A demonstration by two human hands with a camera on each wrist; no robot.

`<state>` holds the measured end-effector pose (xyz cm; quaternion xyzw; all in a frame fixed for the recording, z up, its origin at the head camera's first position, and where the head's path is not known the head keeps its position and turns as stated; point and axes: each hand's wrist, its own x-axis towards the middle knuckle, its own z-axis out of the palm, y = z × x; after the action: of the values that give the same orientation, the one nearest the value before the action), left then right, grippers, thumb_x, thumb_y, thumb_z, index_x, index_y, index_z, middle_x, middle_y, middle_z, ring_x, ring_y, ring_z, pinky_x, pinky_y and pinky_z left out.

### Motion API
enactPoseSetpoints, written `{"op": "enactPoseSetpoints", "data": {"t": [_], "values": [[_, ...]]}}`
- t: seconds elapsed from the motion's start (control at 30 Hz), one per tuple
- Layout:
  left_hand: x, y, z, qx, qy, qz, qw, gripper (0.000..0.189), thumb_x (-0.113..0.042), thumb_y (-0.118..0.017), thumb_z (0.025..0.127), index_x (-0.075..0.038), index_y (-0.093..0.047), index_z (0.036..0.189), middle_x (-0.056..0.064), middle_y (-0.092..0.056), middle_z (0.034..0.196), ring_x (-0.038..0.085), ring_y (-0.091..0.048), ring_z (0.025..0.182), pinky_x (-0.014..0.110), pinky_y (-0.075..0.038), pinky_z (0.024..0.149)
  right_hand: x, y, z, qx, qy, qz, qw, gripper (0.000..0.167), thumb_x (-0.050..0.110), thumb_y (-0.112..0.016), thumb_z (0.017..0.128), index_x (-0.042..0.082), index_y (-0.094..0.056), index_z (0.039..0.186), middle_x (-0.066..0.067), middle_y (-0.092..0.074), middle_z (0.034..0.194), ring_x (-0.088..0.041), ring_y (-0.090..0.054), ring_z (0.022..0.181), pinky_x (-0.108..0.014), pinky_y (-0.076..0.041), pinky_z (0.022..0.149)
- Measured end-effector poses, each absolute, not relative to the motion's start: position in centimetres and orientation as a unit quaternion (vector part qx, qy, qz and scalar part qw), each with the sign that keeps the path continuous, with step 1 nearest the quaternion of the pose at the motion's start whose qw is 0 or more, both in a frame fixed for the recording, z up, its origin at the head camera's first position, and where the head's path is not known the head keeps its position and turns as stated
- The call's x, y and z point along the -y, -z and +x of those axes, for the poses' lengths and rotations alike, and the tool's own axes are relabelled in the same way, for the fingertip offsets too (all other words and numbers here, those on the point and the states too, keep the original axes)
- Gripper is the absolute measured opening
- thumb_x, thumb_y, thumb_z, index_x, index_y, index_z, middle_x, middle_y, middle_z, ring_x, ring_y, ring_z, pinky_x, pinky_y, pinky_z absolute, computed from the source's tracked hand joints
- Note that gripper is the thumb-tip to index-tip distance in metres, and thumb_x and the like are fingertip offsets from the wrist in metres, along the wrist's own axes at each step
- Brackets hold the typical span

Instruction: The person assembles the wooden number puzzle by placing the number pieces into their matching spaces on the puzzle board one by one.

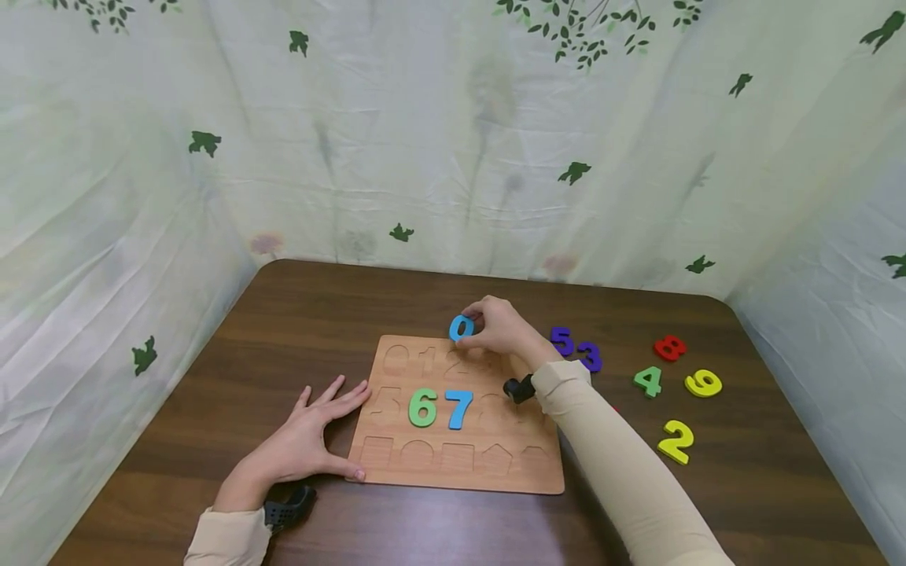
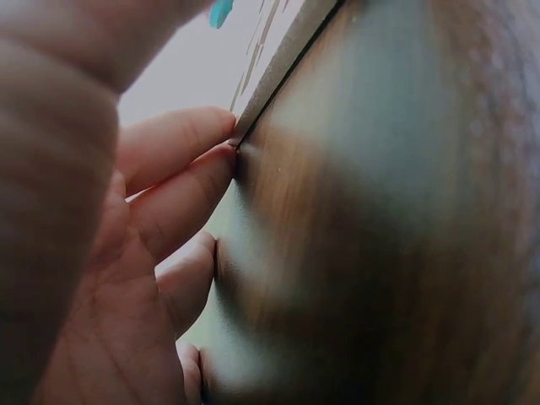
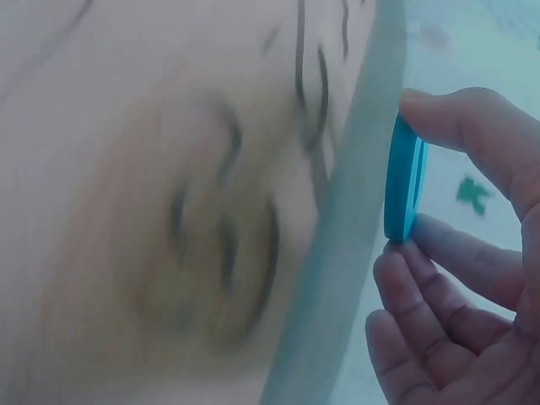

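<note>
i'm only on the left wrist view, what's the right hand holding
Observer: The right hand pinches a blue 0.
Operator: ok which coloured numbers are on the board
Observer: In the head view, a green 6 and a blue 7 sit side by side on it.
Operator: and which loose number is furthest right
Observer: The yellow 9 is furthest right in the head view.

Soft glare on the table (image 1: 506, 523) — both wrist views hazy, partly blurred.
</note>
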<state>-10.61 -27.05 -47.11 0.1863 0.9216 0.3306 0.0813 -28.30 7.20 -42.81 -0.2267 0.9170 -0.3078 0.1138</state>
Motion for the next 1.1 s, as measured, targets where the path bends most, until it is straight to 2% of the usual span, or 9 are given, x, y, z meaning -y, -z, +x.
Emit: {"op": "enactPoseSetpoints", "data": {"t": [0.23, 0.5, 0.87, 1.1], "values": [[27.0, 47.2, -10.8, -0.923, -0.327, 0.188, 0.078, 0.126, -0.064, -0.098, 0.06, -0.019, -0.045, 0.165, 0.008, -0.042, 0.172, 0.051, -0.018, 0.165, 0.083, 0.004, 0.124, -3.9, 43.3, -27.6, -0.903, 0.313, -0.266, 0.125, 0.055, 0.03, -0.089, 0.091, 0.004, -0.071, 0.136, -0.013, -0.065, 0.126, -0.023, -0.067, 0.11, -0.034, -0.061, 0.096], [27.1, 47.3, -10.7, -0.925, -0.322, 0.188, 0.078, 0.124, -0.066, -0.096, 0.062, -0.02, -0.045, 0.165, 0.006, -0.043, 0.172, 0.049, -0.018, 0.165, 0.083, 0.003, 0.124, -0.7, 43.6, -26.9, -0.893, 0.306, -0.304, 0.133, 0.055, 0.029, -0.091, 0.088, 0.003, -0.074, 0.133, -0.01, -0.069, 0.115, -0.019, -0.063, 0.1, -0.027, -0.058, 0.086], [27.1, 47.2, -10.7, -0.925, -0.323, 0.186, 0.08, 0.124, -0.065, -0.097, 0.062, -0.018, -0.047, 0.164, 0.008, -0.044, 0.171, 0.05, -0.018, 0.165, 0.083, 0.003, 0.123, 2.4, 43.5, -26.1, -0.904, 0.238, -0.325, 0.142, 0.057, 0.033, -0.09, 0.088, 0.004, -0.073, 0.135, -0.011, -0.07, 0.127, -0.019, -0.064, 0.108, -0.028, -0.059, 0.097], [27.0, 47.0, -10.6, -0.925, -0.323, 0.188, 0.076, 0.123, -0.064, -0.097, 0.062, -0.017, -0.047, 0.164, 0.008, -0.045, 0.17, 0.05, -0.018, 0.165, 0.083, 0.002, 0.124, 3.3, 43.7, -26.0, -0.911, 0.206, -0.334, 0.13, 0.057, 0.037, -0.091, 0.087, 0.007, -0.076, 0.133, -0.008, -0.071, 0.126, -0.018, -0.065, 0.11, -0.027, -0.059, 0.096]]}}
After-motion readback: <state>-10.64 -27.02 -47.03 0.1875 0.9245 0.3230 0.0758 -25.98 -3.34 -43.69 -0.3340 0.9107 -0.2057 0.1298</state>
